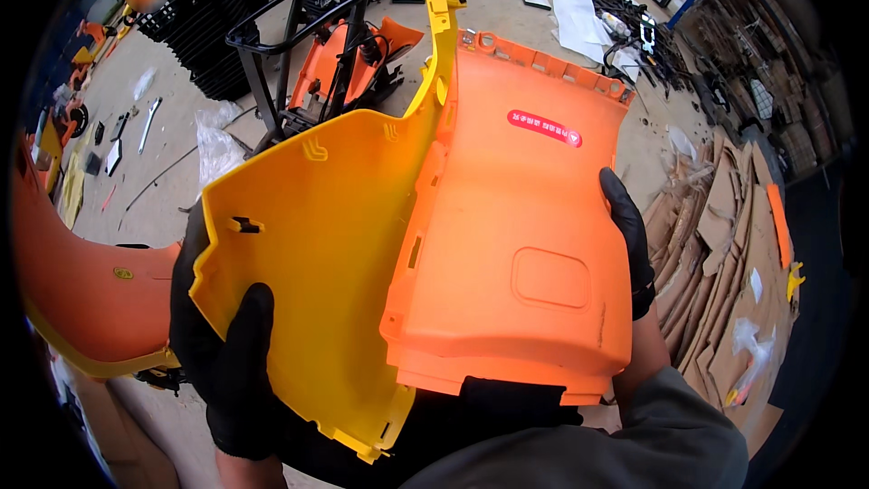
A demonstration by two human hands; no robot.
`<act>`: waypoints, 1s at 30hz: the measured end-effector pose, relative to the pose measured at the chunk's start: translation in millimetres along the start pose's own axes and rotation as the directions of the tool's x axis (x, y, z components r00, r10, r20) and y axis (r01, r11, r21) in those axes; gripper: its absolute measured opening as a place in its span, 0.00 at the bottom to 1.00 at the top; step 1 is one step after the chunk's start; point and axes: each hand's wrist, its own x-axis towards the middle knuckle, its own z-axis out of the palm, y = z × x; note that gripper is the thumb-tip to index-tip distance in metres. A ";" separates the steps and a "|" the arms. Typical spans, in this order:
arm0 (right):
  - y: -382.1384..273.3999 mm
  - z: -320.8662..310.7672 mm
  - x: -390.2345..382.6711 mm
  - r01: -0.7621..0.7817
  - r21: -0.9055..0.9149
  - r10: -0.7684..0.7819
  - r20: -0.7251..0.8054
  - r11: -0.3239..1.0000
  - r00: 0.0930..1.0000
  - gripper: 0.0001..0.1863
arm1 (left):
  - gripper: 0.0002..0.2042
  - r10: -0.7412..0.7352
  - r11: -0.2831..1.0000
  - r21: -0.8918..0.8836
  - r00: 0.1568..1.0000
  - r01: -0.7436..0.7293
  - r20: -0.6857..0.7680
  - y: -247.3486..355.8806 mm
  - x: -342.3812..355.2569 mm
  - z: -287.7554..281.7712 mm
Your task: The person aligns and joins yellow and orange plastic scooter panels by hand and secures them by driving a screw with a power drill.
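A yellow plastic panel (335, 244) with clips along its edges is in my black-gloved left hand (231, 344), the thumb over its inner face and the fingers behind its left edge. Its narrow arm rises to the top of the view. Against its right side lies an orange plastic panel (534, 208) with a red label (544, 128) near its upper part. My right hand (629, 235), also gloved in black, grips the orange panel's right edge; most of its fingers are hidden behind. The panels touch along a long edge; I cannot tell whether they are joined.
A black metal frame with orange parts (335, 63) stands ahead on the concrete floor. Flattened cardboard (715, 254) is stacked at right, below cables (665, 63). At left are a large orange shell (90, 281), a wrench (149, 124) and stacked black crates (204, 27).
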 end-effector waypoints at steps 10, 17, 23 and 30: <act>1.5 -10.7 5.0 0.007 0.042 -0.011 0.103 0.999 0.995 0.25 | 0.29 -0.047 0.999 0.012 0.999 0.047 0.010 2.6 -3.6 -1.4; 0.0 -2.8 4.2 0.011 0.034 -0.013 0.055 0.999 0.998 0.25 | 0.29 -0.007 0.998 -0.060 0.999 0.009 0.040 2.5 -2.4 3.8; -5.0 30.1 -6.5 -0.053 0.250 0.096 -0.163 0.967 0.982 0.25 | 0.25 0.104 0.979 0.155 0.981 -0.129 0.161 1.8 -7.0 -2.8; -9.9 34.2 -13.5 0.017 0.191 0.031 -0.243 0.981 0.970 0.24 | 0.25 0.136 0.973 0.158 0.973 -0.167 0.188 4.8 -9.0 2.8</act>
